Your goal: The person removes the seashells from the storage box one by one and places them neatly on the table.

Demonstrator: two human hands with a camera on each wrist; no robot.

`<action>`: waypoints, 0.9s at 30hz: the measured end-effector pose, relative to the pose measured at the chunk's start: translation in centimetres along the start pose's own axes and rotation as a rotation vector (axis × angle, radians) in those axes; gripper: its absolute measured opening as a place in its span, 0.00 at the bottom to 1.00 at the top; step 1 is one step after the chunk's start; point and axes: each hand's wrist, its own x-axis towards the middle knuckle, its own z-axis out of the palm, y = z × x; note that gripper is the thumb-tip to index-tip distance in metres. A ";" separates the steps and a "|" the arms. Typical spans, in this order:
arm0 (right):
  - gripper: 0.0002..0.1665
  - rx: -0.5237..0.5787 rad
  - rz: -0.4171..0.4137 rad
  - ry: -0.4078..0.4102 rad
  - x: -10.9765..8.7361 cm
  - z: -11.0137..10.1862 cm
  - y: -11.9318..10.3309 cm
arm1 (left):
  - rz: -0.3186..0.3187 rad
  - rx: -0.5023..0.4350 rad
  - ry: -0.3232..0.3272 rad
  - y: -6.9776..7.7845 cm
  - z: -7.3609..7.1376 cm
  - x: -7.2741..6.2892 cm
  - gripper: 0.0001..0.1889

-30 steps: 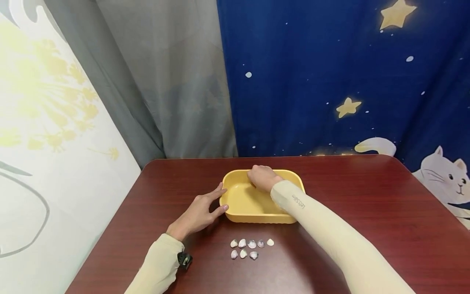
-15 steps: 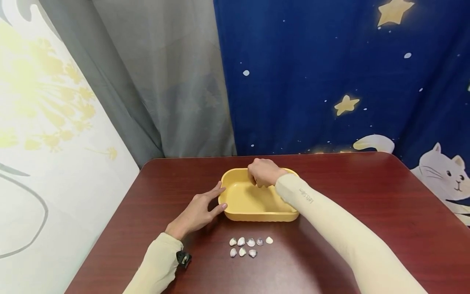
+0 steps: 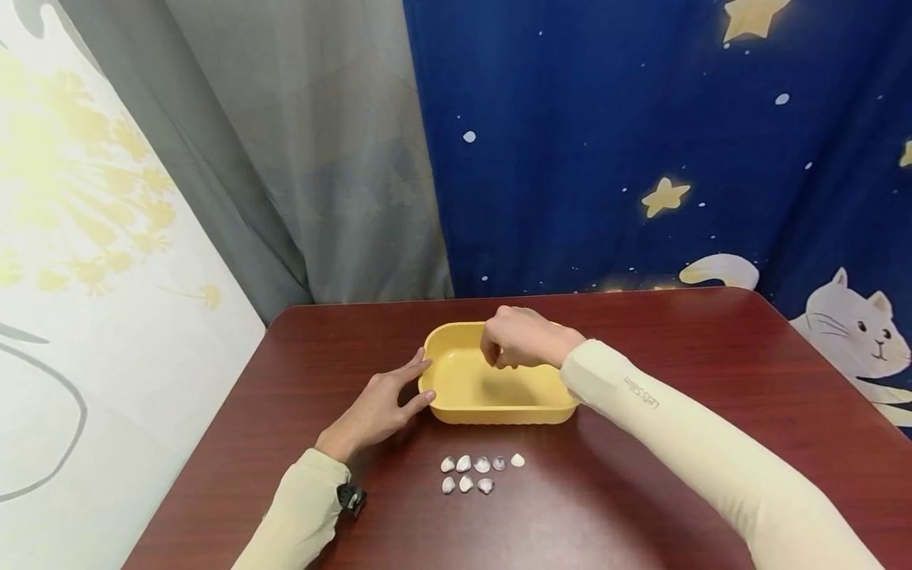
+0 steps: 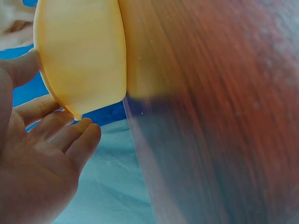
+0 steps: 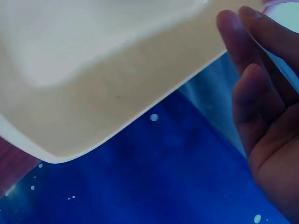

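Note:
A yellow rectangular basin [image 3: 499, 416] with rounded corners stands on the table. My left hand [image 3: 378, 408] rests against its left end, thumb and fingers spread along the rim, as the left wrist view shows with the basin's outer wall [image 4: 84, 56]. Over the back half of the basin, my right hand [image 3: 523, 336] is raised with curled fingers. In the right wrist view its fingertips [image 5: 229, 21] come close together near the rim; I cannot tell whether something small is between them. Several small pale seashells [image 3: 482, 465] lie in two rows in front of the basin.
The dark red-brown table [image 3: 677, 443] extends widely around the basin. Behind its far edge hang a grey curtain [image 3: 342, 158] and a blue curtain [image 3: 570, 158] with stars. A white patterned panel [image 3: 93, 332] stands at the left.
My right hand has lifted up out of the basin and shifted slightly right, its fingers staying curled. My left hand keeps its place at the basin's left end.

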 end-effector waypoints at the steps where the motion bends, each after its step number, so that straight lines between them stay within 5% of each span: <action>1: 0.12 -0.014 -0.017 0.013 -0.4 -0.1 -0.2 | -0.002 0.000 -0.002 0.0 0.0 0.0 0.33; 14: 0.09 0.033 -0.271 0.281 -5.2 1.3 -2.0 | -0.004 -0.007 0.008 0.2 0.1 -0.1 0.33; 27: 0.08 0.116 -0.348 0.269 -7.4 3.6 -3.1 | -0.013 -0.005 0.004 0.2 0.1 0.0 0.33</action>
